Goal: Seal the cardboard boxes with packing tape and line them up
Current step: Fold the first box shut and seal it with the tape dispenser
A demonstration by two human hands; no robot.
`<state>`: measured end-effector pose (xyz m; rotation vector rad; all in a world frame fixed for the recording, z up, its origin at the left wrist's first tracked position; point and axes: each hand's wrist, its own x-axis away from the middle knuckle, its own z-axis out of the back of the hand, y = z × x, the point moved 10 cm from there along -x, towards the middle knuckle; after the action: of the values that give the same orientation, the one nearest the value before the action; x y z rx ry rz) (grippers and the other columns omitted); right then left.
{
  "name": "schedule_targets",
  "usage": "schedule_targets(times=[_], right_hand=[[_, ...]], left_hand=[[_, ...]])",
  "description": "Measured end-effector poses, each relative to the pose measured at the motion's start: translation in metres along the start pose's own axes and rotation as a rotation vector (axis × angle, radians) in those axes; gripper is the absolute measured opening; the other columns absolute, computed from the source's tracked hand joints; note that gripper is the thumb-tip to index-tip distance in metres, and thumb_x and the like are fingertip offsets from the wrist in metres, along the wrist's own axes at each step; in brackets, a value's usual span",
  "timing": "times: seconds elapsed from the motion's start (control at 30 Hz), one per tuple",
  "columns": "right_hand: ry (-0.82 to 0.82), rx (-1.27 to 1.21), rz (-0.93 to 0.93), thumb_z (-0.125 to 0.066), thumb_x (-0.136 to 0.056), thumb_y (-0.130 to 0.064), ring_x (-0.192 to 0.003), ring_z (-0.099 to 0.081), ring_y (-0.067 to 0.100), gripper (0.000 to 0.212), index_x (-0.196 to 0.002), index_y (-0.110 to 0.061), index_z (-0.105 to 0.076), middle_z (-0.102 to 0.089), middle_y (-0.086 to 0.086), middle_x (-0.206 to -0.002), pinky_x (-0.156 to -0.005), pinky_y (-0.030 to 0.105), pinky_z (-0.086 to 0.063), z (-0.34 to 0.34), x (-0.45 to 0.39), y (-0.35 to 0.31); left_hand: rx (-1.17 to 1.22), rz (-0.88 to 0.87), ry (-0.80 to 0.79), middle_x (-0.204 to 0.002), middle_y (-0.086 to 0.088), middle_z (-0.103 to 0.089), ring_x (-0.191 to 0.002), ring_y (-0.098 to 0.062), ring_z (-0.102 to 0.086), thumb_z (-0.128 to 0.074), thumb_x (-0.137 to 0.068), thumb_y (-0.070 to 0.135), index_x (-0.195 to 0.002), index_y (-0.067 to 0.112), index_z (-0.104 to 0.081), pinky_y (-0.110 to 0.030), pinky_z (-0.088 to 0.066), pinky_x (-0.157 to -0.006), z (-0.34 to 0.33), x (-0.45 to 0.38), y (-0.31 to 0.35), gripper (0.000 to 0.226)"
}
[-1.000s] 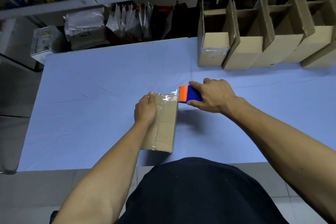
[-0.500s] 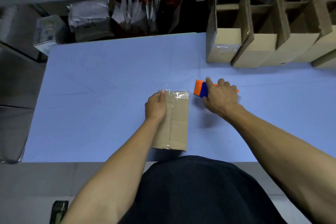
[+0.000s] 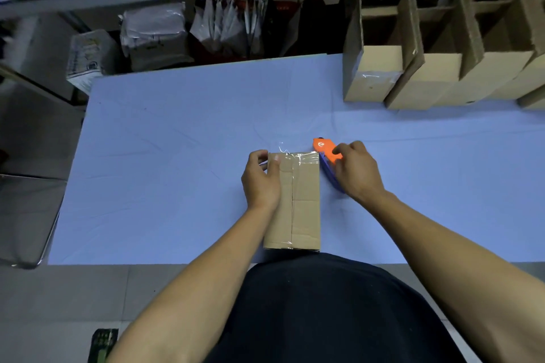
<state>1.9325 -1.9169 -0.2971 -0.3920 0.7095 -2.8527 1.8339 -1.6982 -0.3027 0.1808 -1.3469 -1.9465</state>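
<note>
- We are seeing a closed box (image 3: 298,200) lying near the front edge of the blue table (image 3: 177,156), clear tape glinting across its far end and along its centre seam.
- The left hand (image 3: 261,180) is holding the box's far left corner, thumb pressed flat on top and fingers curling down the side.
- The right hand (image 3: 355,172) is gripping an orange-and-blue dispenser (image 3: 326,156) just beside the box's far right corner, fingers curled round it; its blue body is mostly hidden under the palm.
- A row of open boxes (image 3: 436,68) is standing at the table's far right, flaps up; we cannot make out anything inside them, and the row is running out of frame.
- Bags (image 3: 230,26) are crowding the shelf beyond the far edge.
- Bare blue surface is stretching left and right of the box.
</note>
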Motion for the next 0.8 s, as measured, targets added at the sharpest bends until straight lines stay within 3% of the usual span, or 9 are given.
schedule_targets(times=[0.13, 0.27, 0.4, 0.57, 0.67, 0.8], right_hand=[[0.101, -0.253, 0.004, -0.055, -0.09, -0.013, -0.075, -0.058, 0.024, 0.014, -0.086, -0.011, -0.069, -0.069, 0.005, -0.082, -0.063, 0.03, -0.034, 0.022, 0.009, -0.019], [0.08, -0.419, -0.088, -0.059, -0.087, -0.015, -0.074, -0.063, 0.022, 0.018, -0.079, -0.009, -0.073, -0.072, 0.006, -0.075, -0.067, 0.029, -0.041, 0.017, 0.017, -0.027], [0.053, -0.532, -0.167, -0.064, -0.086, -0.02, -0.079, -0.066, 0.021, 0.016, -0.079, -0.01, -0.074, -0.072, 0.005, -0.075, -0.075, 0.034, -0.051, 0.017, 0.017, -0.032], [0.189, -0.583, -0.148, -0.068, -0.088, -0.026, -0.089, -0.067, 0.012, 0.015, -0.092, -0.014, -0.077, -0.075, -0.004, -0.091, -0.087, 0.031, -0.051, 0.044, 0.009, -0.054], [0.251, -0.67, -0.101, -0.07, -0.087, -0.027, -0.089, -0.068, 0.008, 0.015, -0.094, -0.016, -0.076, -0.074, -0.008, -0.09, -0.086, 0.029, -0.053, 0.061, 0.0, -0.07], [0.319, -0.792, -0.05, -0.073, -0.085, -0.021, -0.084, -0.068, 0.008, 0.006, -0.089, -0.017, -0.074, -0.073, -0.008, -0.086, -0.084, 0.035, -0.056, 0.072, -0.003, -0.086]], left_hand=[[0.032, 0.013, 0.039, -0.095, 0.012, -0.064, -0.087, -0.006, -0.063, -0.067, -0.093, 0.024, -0.11, 0.016, -0.068, 0.004, -0.039, -0.065, 0.004, 0.002, 0.0, 0.018], [0.064, 0.016, 0.034, -0.082, 0.027, -0.062, -0.077, 0.01, -0.06, -0.069, -0.091, 0.022, -0.092, 0.025, -0.069, 0.003, -0.039, -0.062, 0.007, 0.003, 0.004, 0.004], [0.107, 0.049, 0.052, -0.077, 0.026, -0.065, -0.074, 0.012, -0.062, -0.072, -0.086, 0.025, -0.084, 0.031, -0.068, 0.0, -0.041, -0.061, 0.014, 0.005, 0.008, 0.007], [0.241, -0.034, 0.109, -0.083, 0.023, -0.07, -0.079, 0.012, -0.066, -0.073, -0.085, 0.027, -0.087, 0.03, -0.07, -0.002, -0.045, -0.066, 0.03, -0.001, 0.04, 0.004], [0.285, -0.125, 0.14, -0.081, 0.028, -0.07, -0.083, 0.008, -0.068, -0.074, -0.086, 0.027, -0.085, 0.033, -0.069, -0.008, -0.049, -0.073, 0.042, -0.01, 0.068, 0.008], [0.354, -0.207, 0.169, -0.093, 0.01, -0.075, -0.09, -0.003, -0.071, -0.075, -0.087, 0.02, -0.092, 0.02, -0.074, -0.023, -0.056, -0.086, 0.053, -0.018, 0.085, 0.006]])
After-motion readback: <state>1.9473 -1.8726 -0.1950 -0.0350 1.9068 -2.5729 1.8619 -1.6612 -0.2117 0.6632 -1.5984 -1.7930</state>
